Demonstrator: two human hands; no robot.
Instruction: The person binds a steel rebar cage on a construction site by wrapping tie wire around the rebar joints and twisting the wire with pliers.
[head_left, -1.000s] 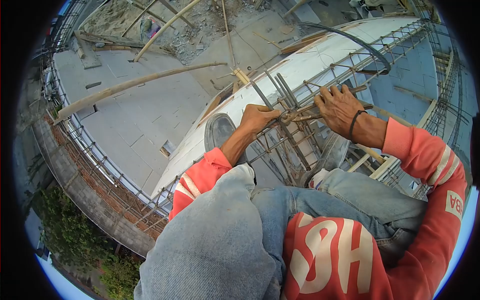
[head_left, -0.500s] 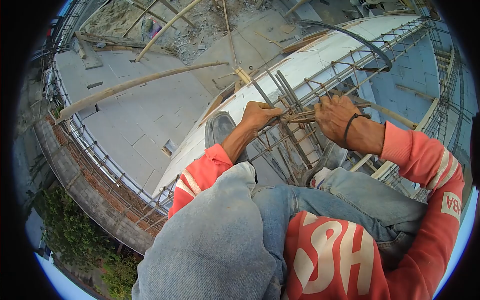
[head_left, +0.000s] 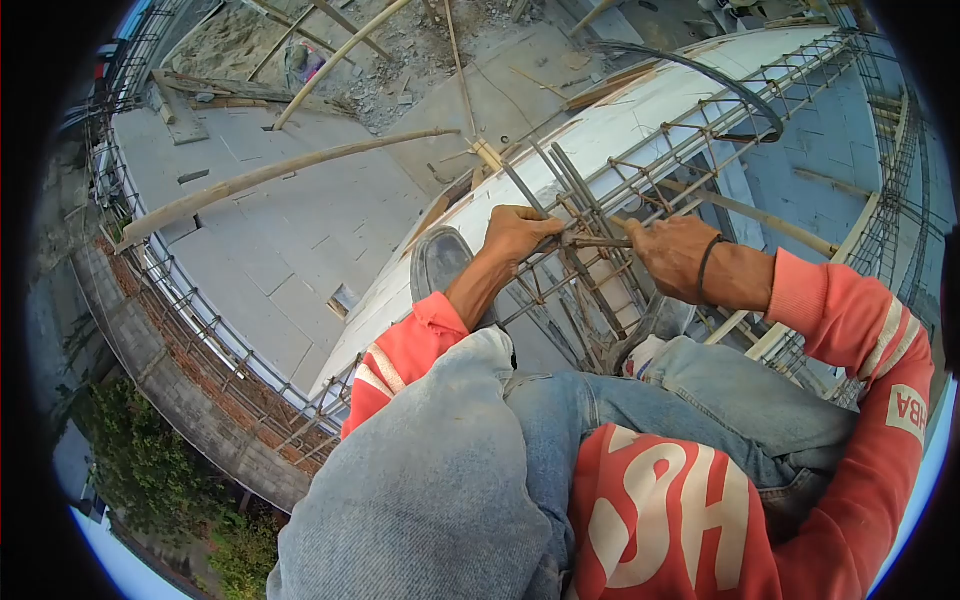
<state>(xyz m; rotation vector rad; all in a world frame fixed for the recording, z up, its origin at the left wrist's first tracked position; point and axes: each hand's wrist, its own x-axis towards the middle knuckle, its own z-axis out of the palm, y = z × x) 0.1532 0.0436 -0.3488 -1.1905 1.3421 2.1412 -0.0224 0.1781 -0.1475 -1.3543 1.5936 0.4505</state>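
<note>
My right hand point(head_left: 672, 252) is closed around the handles of steel pincers point(head_left: 598, 242). The head of the pincers sits against a joint in the rebar, where upright bars point(head_left: 574, 182) cross a horizontal rebar cage point(head_left: 668, 190). On the near left side of that joint, my left hand point(head_left: 520, 236) grips one upright rebar, its thumb and fingers pressed together beside the pincers' jaws. Any tie wire at the joint is too small to make out. Below it, more rebar point(head_left: 600, 300) runs down between my shoes.
A white block wall point(head_left: 620, 120) runs alongside the cage. To the left, a wooden pole point(head_left: 280, 172) slants over a pale panelled surface point(head_left: 270, 250). A loop of dark bars point(head_left: 735, 85) lies over the cage at upper right. My left shoe point(head_left: 440, 262) rests on the wall.
My right hand has turned and dropped slightly, and the pincer handles, spread before, are now squeezed together. My left hand keeps its place on the rebar.
</note>
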